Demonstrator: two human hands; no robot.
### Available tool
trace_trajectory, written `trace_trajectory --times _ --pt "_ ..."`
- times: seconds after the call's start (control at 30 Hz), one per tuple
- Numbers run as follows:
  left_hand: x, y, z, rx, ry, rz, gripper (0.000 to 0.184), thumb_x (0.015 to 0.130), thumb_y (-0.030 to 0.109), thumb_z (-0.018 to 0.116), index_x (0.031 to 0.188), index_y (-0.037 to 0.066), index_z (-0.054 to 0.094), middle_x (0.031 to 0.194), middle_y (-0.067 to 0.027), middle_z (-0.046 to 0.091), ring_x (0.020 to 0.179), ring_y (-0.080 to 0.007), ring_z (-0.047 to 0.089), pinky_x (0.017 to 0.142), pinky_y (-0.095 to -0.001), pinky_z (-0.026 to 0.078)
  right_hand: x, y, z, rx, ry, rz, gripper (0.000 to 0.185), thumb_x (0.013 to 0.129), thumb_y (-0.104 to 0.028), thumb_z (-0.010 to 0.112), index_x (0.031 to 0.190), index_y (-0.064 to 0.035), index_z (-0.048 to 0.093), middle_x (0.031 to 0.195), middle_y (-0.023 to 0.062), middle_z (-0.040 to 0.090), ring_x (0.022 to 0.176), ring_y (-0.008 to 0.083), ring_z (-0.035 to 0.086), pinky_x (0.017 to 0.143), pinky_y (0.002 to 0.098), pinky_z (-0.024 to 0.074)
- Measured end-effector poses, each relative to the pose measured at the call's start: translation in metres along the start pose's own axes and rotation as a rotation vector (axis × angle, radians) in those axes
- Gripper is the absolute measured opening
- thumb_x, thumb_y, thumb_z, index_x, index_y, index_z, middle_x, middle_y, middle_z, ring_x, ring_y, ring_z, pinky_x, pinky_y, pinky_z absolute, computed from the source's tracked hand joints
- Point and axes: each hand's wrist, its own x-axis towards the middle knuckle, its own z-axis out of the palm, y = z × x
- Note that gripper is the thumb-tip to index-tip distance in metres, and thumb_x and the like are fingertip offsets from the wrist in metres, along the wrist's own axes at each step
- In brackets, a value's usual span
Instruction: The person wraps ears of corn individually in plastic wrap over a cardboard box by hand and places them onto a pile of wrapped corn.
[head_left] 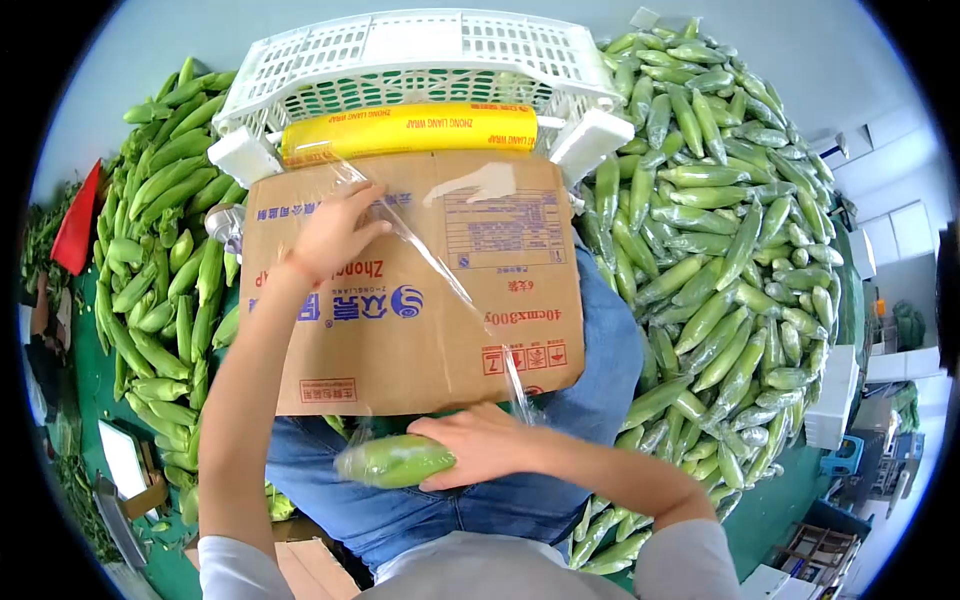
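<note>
Over on the far left, a red object (77, 222) juts up beside a heap of unwrapped corn (165, 190). Next comes my left hand (342, 238), thumb and fingers parted over the cardboard (425, 365), right by the clear film (455, 285). Below the near edge, the wrapped ear (395, 462) sits above my lap, grasped by my right hand (480, 445). Ahead, the yellow roll (410, 132) and white crate (405, 40) block the far side. Rightward, wrapped ears (715, 250) pile high, then a blue stool (842, 457).

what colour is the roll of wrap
The roll of wrap is yellow with red lettering; it shows best in the head view.
</note>
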Motion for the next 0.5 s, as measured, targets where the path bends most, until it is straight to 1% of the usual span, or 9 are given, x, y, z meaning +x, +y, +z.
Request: trace_trajectory --times 0.03,0.1,0.13,0.2,0.23,0.3,0.37,0.47,0.5 --pt "-0.022 0.015 0.000 -0.145 0.152 0.007 0.049 0.084 0.022 0.067 0.125 0.000 0.055 0.132 -0.0187 0.055 0.122 -0.0355 0.052 0.101 -0.0401 0.044 -0.012 0.007 0.018 0.301 0.166 0.105 0.067 0.082 -0.054 0.065 0.126 -0.0047 0.052 0.108 0.0205 0.066 0.095 0.0340 0.066 0.081 0.0440 0.0524" --pt "-0.083 0.076 -0.003 -0.359 0.137 0.012 0.049 0.083 0.020 0.069 0.127 0.003 0.058 0.136 -0.0203 0.052 0.132 -0.0370 0.044 0.108 -0.0453 0.037 -0.013 0.022 0.048 1.062 0.503 0.258 0.055 0.090 -0.043 0.061 0.124 -0.0002 0.053 0.114 0.0173 0.064 0.101 0.0259 0.064 0.086 0.0361 0.0505" --pt "-0.106 0.096 0.008 -0.320 0.086 0.172 0.053 0.079 0.021 0.072 0.128 0.005 0.059 0.140 -0.0216 0.048 0.134 -0.0376 0.042 0.109 -0.0464 0.035 -0.013 0.014 0.037 1.484 0.523 0.292 0.052 0.093 -0.045 0.055 0.117 0.0012 0.056 0.102 0.0158 0.066 0.087 0.0234 0.066 0.075 0.0329 0.0542" --pt "-0.117 0.117 0.021 -0.255 0.168 0.260 0.059 0.080 0.016 0.064 0.138 0.012 0.051 0.146 -0.0201 0.041 0.132 -0.0412 0.042 0.107 -0.0512 0.036 -0.016 0.001 0.028 2.018 0.106 0.262 0.062 0.093 -0.059 0.045 0.110 -0.0007 0.058 0.080 0.0143 0.064 0.062 0.0213 0.064 0.054 0.0302 0.0541" --pt "-0.122 0.127 0.029 -0.869 0.299 -0.028 0.059 0.081 0.015 0.061 0.139 0.014 0.049 0.137 -0.0187 0.048 0.126 -0.0392 0.046 0.101 -0.0503 0.042 -0.010 0.001 0.031 2.155 -0.116 0.008 0.066 0.092 -0.063 0.041 0.108 -0.0012 0.058 0.074 0.0134 0.061 0.056 0.0209 0.062 0.048 0.0305 0.0521" --pt "-0.124 0.137 0.035 -1.760 0.324 -0.200 0.053 0.083 0.013 0.057 0.135 0.015 0.048 0.119 -0.0155 0.056 0.113 -0.0346 0.054 0.089 -0.0471 0.049 0.009 -0.001 0.052 2.320 -0.457 -0.488 0.074 0.091 -0.070 0.033 0.106 -0.0021 0.058 0.065 0.0119 0.057 0.046 0.0200 0.056 0.039 0.0306 0.0483" --pt "-0.125 0.127 0.055 -2.321 0.124 0.128 0.044 0.085 0.012 0.055 0.128 0.013 0.050 0.102 -0.0120 0.060 0.100 -0.0295 0.059 0.079 -0.0426 0.053 0.024 -0.012 0.067 2.289 -0.625 -0.867 0.081 0.089 -0.075 0.028 0.109 -0.0026 0.058 0.060 0.0112 0.053 0.040 0.0186 0.052 0.034 0.0297 0.0448" --pt "-0.138 0.110 0.046 -1.897 0.269 -0.445 0.020 0.090 0.015 0.052 0.109 0.010 0.053 0.085 -0.0081 0.057 0.083 -0.0278 0.061 0.073 -0.0396 0.054 -0.019 -0.018 0.053 2.200 -0.092 -0.159 0.079 0.086 -0.073 0.044 0.133 -0.0091 0.047 0.081 0.0135 0.060 0.049 0.0151 0.056 0.038 0.0251 0.0447" --pt "-0.145 0.104 0.045 -1.743 0.384 -0.636 0.017 0.093 0.018 0.051 0.107 0.010 0.052 0.085 -0.0080 0.057 0.080 -0.0270 0.061 0.074 -0.0393 0.053 -0.025 -0.009 0.048 1.859 0.016 0.019 0.073 0.087 -0.063 0.054 0.134 -0.0084 0.046 0.089 0.0138 0.061 0.055 0.0162 0.059 0.044 0.0274 0.0477"
